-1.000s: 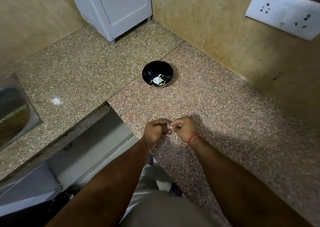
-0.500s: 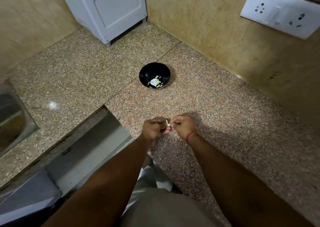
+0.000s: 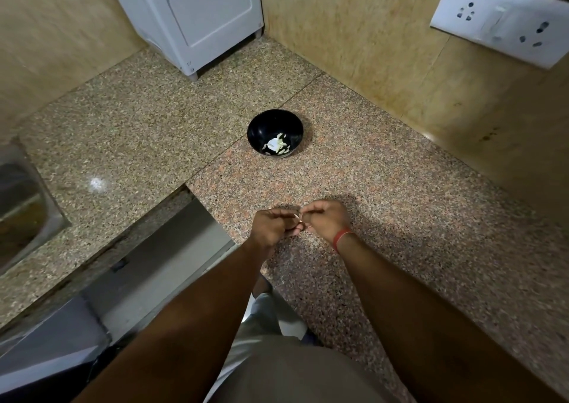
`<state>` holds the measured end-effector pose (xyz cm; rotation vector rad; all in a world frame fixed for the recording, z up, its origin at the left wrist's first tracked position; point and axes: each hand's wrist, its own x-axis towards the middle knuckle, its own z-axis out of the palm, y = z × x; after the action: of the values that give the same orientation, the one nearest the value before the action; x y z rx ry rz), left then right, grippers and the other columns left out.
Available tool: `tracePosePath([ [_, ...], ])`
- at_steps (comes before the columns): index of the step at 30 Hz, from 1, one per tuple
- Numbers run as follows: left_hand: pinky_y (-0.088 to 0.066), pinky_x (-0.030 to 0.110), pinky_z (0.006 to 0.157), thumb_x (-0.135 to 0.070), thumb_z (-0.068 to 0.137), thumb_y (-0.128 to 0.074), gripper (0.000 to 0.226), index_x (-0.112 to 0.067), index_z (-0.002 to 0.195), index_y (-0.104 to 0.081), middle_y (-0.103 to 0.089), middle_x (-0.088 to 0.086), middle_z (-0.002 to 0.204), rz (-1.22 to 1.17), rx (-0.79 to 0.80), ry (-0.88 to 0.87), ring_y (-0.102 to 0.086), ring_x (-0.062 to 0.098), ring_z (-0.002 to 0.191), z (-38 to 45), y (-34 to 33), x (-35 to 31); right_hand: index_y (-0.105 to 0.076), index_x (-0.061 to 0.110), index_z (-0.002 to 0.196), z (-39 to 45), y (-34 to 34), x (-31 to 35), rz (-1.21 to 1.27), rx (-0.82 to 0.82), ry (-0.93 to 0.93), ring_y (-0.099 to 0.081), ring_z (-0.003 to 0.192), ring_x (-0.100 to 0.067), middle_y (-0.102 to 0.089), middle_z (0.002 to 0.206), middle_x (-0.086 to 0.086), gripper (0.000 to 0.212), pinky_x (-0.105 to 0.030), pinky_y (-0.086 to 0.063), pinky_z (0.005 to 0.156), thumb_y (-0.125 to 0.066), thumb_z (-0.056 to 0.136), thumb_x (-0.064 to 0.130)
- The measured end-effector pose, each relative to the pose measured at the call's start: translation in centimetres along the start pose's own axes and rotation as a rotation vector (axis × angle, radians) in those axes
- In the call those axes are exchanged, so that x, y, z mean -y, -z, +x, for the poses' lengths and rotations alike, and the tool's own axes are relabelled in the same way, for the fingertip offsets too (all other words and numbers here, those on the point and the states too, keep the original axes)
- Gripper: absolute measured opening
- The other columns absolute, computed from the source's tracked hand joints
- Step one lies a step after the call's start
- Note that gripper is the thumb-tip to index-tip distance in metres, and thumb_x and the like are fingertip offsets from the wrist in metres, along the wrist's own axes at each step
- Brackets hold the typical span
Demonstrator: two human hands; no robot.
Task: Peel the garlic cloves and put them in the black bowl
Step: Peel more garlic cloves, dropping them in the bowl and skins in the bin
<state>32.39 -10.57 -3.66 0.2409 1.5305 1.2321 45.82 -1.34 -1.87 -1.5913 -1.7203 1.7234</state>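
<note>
Over the counter (image 3: 385, 187), near its edge, my left hand (image 3: 271, 228) and right hand (image 3: 326, 221) pinch one clove (image 3: 299, 221), as a second ago; peeling drags on, bowl (image 3: 261, 128) ahead holds earlier cloves.

We note the bowl (image 3: 275, 133) on the worktop (image 3: 385, 193), toward its back corner, garlic pieces (image 3: 276, 145) in it. An appliance (image 3: 191, 17) stands in that corner, behind the bowl. A sink (image 3: 21, 205) sits at the worktop's left edge. Both hands, left (image 3: 271, 227) and right (image 3: 326, 219), meet above the front edge, well before the bowl.
</note>
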Motion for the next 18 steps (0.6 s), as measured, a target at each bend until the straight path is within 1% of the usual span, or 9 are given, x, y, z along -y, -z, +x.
tracePosePath([
  [2, -0.062, 0.048, 0.088, 0.01, 0.088, -0.071, 0.015, 0.007, 0.103, -0.075, -0.075, 0.028, 0.097, 0.051, 0.022, -0.023, -0.074, 0.039, 0.087, 0.0, 0.0, 0.1, -0.082, 0.017, 0.091, 0.3, 0.0, 0.1, -0.056, 0.032, 0.063, -0.075, 0.082, -0.009, -0.079, 0.089, 0.006, 0.016, -0.03, -0.064, 0.078, -0.087, 0.078, 0.009],
  [3, -0.062, 0.048, 0.088, 0.01, 0.088, -0.072, 0.015, 0.006, 0.102, -0.075, -0.075, 0.027, 0.096, 0.083, 0.023, -0.035, -0.074, 0.039, 0.087, 0.1, 0.0, 0.1, -0.082, 0.017, 0.092, 0.4, 0.0, 0.2, -0.095, 0.04, 0.094, -0.074, 0.08, -0.005, -0.079, 0.089, 0.006, 0.016, -0.022, -0.062, 0.075, -0.088, 0.078, 0.011],
  [5, -0.062, 0.049, 0.085, 0.011, 0.085, -0.075, 0.02, 0.003, 0.104, -0.076, -0.076, 0.025, 0.097, 0.143, 0.026, -0.058, -0.074, 0.039, 0.087, 0.1, 0.0, 0.1, -0.082, 0.014, 0.091, 0.5, -0.1, 0.6, -0.165, 0.049, 0.127, -0.071, 0.076, 0.0, -0.078, 0.089, 0.005, 0.015, -0.009, -0.054, 0.066, -0.087, 0.078, 0.008],
  [6, -0.062, 0.049, 0.084, 0.012, 0.083, -0.076, 0.024, 0.004, 0.106, -0.075, -0.076, 0.025, 0.097, 0.159, 0.032, -0.067, -0.074, 0.039, 0.086, 0.2, 0.0, 0.1, -0.081, 0.013, 0.091, 0.7, -0.1, 0.7, -0.183, 0.055, 0.131, -0.071, 0.075, 0.0, -0.078, 0.088, 0.003, 0.014, -0.007, -0.053, 0.063, -0.085, 0.079, 0.005],
  [9, -0.063, 0.047, 0.08, 0.017, 0.083, -0.073, 0.025, 0.008, 0.107, -0.071, -0.073, 0.032, 0.1, 0.13, 0.021, -0.056, -0.072, 0.037, 0.085, 0.3, 0.1, 0.0, -0.08, 0.012, 0.09, 1.1, -0.1, 0.9, -0.183, 0.071, 0.11, -0.074, 0.08, -0.01, -0.078, 0.088, 0.0, 0.015, -0.017, -0.059, 0.067, -0.082, 0.081, 0.0],
  [12, -0.064, 0.043, 0.076, 0.022, 0.085, -0.067, 0.032, 0.007, 0.113, -0.066, -0.072, 0.031, 0.101, 0.088, -0.013, -0.035, -0.072, 0.033, 0.081, 0.4, 0.3, -0.3, -0.076, 0.008, 0.096, 1.6, 0.1, 0.7, -0.027, 0.065, 0.038, -0.076, 0.085, -0.021, -0.076, 0.093, -0.006, 0.017, -0.034, -0.064, 0.074, -0.078, 0.084, -0.004],
  [15, -0.064, 0.046, 0.074, 0.022, 0.085, -0.067, 0.032, 0.003, 0.112, -0.066, -0.073, 0.022, 0.092, 0.129, -0.036, -0.034, -0.072, 0.032, 0.078, 0.7, 0.6, -0.3, -0.073, 0.008, 0.105, 1.8, 0.5, 0.4, 0.183, 0.035, -0.065, -0.076, 0.087, -0.023, -0.074, 0.1, -0.011, 0.022, -0.033, -0.064, 0.074, -0.071, 0.089, -0.008],
  [17, -0.064, 0.043, 0.068, 0.017, 0.087, -0.068, 0.025, -0.003, 0.102, -0.069, -0.071, 0.016, 0.087, 0.228, -0.107, -0.045, -0.072, 0.03, 0.075, 1.1, 0.6, -0.4, -0.074, 0.01, 0.108, 2.2, 0.6, -0.2, 0.244, 0.037, -0.102, -0.076, 0.091, -0.024, -0.073, 0.105, -0.012, 0.027, -0.036, -0.064, 0.079, -0.068, 0.089, -0.01],
  [18, -0.064, 0.045, 0.066, 0.014, 0.087, -0.07, 0.023, -0.007, 0.097, -0.07, -0.072, 0.016, 0.087, 0.265, -0.139, -0.059, -0.073, 0.031, 0.076, 1.5, 0.6, -0.4, -0.075, 0.012, 0.108, 2.3, 0.6, -0.5, 0.258, 0.041, -0.117, -0.076, 0.092, -0.024, -0.073, 0.107, -0.011, 0.03, -0.038, -0.064, 0.081, -0.069, 0.089, -0.01],
])
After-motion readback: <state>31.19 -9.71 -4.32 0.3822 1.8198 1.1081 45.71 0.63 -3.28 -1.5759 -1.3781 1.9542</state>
